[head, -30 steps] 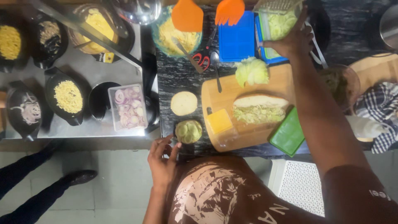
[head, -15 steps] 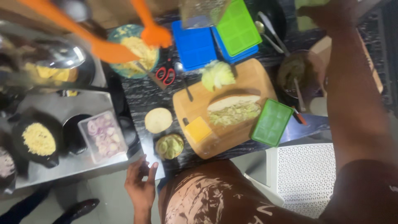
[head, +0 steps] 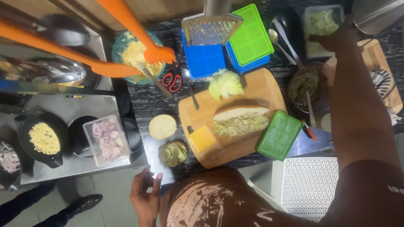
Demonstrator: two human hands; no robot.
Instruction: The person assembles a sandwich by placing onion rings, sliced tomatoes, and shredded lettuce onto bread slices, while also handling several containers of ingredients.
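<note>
My right hand (head: 334, 40) reaches far across the counter and grips the edge of a clear tub of shredded cabbage (head: 320, 22) at the back right. My left hand (head: 145, 196) hangs at the counter's near edge, fingers apart and holding nothing, just below a small bowl of cucumber slices (head: 172, 152). Between them a wooden cutting board (head: 261, 90) carries an open bread roll filled with shredded greens (head: 240, 120), a yellow cheese slice (head: 202, 138) and a cabbage wedge (head: 225, 83).
A green lid (head: 280, 134) overlaps the board's right end. A steel grater (head: 210, 25), blue boxes (head: 204, 61), scissors (head: 172, 80), orange tongs (head: 126, 46) and a round bun (head: 163, 126) lie around. A tub of sliced onion (head: 107, 138) sits left; a brown bowl (head: 309, 84) right.
My right hand carried the cabbage tub from above the blue boxes to the far right of the counter. The view swung right and nearer. My left hand stayed at the counter edge.
</note>
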